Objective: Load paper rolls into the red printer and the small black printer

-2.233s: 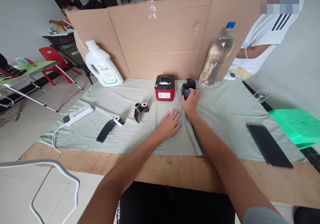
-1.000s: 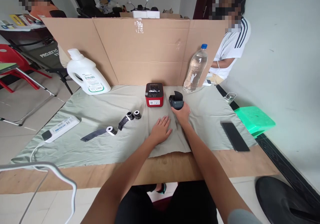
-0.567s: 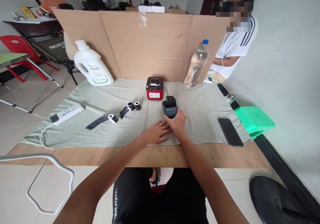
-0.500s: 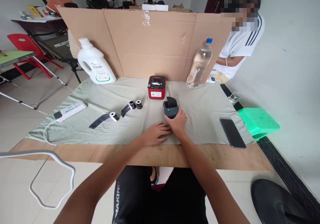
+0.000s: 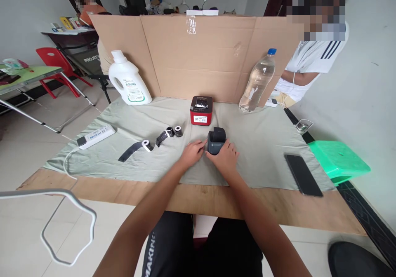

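A small dark portable label printer (image 5: 215,146) rests on the grey-green cloth, with a black paper strip (image 5: 219,134) curling up from its top. My right hand (image 5: 226,158) is closed around its front and right side, the thumb along the near edge. My left hand (image 5: 192,153) is just left of the printer, index finger stretched out towards its side; whether the tip touches I cannot tell. The other left fingers are loosely bent and hold nothing. Behind the printer stands a red and black printer (image 5: 201,117). Several black-wound paper rolls (image 5: 147,145) lie to the left.
A cardboard panel (image 5: 201,58) stands along the back, with a white detergent bottle (image 5: 130,81) and a water bottle (image 5: 258,81) before it. A power strip (image 5: 97,137) lies left, a phone (image 5: 302,174) right. Beyond the panel, at right, is another person (image 5: 312,58).
My left hand has lifted from lying flat by my right wrist to the printer's left side. The printer has turned slightly under my right hand. The camera view has shifted a little left.
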`<state>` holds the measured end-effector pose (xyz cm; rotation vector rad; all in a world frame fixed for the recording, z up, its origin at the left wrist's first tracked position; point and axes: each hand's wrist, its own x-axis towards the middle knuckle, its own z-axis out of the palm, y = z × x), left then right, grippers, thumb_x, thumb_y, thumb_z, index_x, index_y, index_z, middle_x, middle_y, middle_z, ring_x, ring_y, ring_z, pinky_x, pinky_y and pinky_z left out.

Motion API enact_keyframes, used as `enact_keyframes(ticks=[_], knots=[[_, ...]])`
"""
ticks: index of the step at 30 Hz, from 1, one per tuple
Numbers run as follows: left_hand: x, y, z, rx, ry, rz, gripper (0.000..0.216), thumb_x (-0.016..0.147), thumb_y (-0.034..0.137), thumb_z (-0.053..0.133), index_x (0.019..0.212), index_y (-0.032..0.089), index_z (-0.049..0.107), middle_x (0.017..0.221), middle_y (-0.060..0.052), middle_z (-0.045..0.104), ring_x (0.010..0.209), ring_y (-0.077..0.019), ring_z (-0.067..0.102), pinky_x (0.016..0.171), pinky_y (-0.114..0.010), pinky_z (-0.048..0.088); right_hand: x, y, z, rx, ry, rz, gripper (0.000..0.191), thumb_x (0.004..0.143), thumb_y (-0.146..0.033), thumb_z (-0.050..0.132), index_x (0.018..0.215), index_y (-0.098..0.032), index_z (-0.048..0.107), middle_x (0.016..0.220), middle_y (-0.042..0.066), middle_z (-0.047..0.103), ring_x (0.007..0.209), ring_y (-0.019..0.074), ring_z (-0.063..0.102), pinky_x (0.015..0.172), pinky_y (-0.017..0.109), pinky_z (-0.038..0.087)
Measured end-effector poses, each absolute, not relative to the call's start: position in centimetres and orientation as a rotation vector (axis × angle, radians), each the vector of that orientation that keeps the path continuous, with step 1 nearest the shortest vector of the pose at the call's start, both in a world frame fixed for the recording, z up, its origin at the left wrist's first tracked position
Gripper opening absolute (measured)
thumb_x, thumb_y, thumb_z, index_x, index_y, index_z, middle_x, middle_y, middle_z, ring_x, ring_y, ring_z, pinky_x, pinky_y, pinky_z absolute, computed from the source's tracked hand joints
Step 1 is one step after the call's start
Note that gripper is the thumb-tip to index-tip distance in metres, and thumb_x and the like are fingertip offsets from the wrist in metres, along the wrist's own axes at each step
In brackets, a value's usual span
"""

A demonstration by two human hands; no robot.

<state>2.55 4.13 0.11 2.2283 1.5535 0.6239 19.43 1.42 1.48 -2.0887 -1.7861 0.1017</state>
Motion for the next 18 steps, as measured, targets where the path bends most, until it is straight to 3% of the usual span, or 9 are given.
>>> enact_keyframes(ticks=[6, 18], knots=[[3.2, 3.3, -0.1, 2.243, 1.586, 0.557, 0.06, 0.099, 0.015, 0.044, 0.159, 0.02, 0.044, 0.12, -0.01, 0.071, 0.109, -0.0249, 0.068, 0.1, -0.037, 0.052, 19.7, 1.6, 1.2, -2.031, -1.805, 0.102, 0.105, 0.071, -0.063, 0.08, 0.146, 0.0, 0.042, 0.127, 0.027, 0.062, 0.114, 0.0408, 0.062, 0.098, 0.049, 0.042], [3.8, 3.7, 0.0, 2.08, 1.657, 0.632, 0.055, 0.097, 0.014, 0.042, 0.147, 0.024, 0.062, 0.115, -0.009, 0.073, 0.11, -0.0252, 0.068, 0.108, -0.042, 0.048, 19.8, 2.0, 0.9, -1.957, -1.813, 0.159, 0.1, 0.071, -0.059, 0.082, 0.143, -0.003, 0.04, 0.128, 0.026, 0.06, 0.118, 0.0409, 0.06, 0.096, 0.046, 0.045]])
